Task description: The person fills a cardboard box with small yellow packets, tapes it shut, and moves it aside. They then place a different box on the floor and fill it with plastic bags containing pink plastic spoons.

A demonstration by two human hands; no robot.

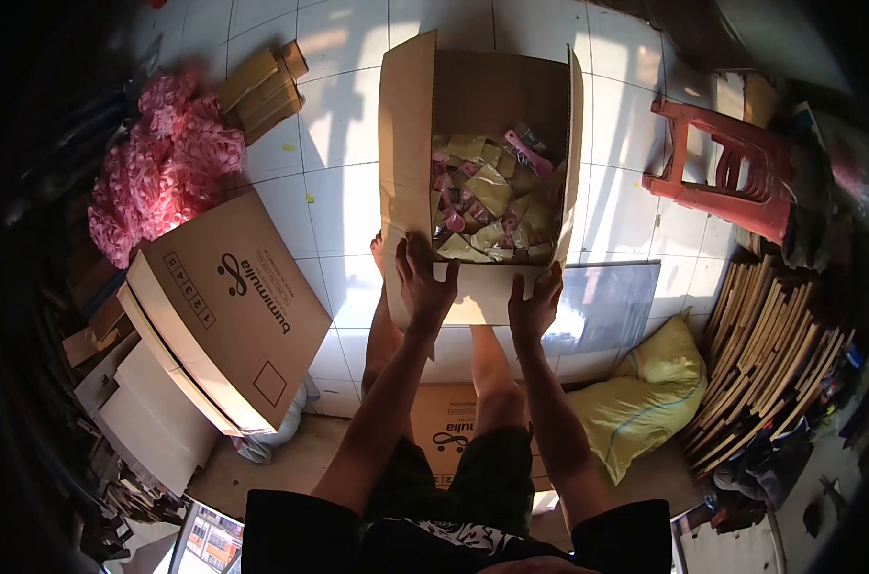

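Observation:
An open cardboard box (408, 153) stands in front of my legs with its flaps raised. Inside lie several small pink items in clear wrapping with tan cards (492, 189), and one pink piece with a handle (528, 153) rests on top. My left hand (425, 289) grips the box's near left corner, fingers over the edge and thumb toward the near flap (475, 292). At the near right corner, my right hand (537, 304) is closed on the rim in the same way. Parts of the fingers are hidden behind the cardboard.
To the left are a closed printed carton (238, 297), a pink heap of loops (167, 158) and folded cardboard (265, 93). On the right lie a red plastic stool (683, 143), a yellow sack (645, 397) and stacked flat cardboard (760, 354). Another printed carton (444, 407) sits beneath me.

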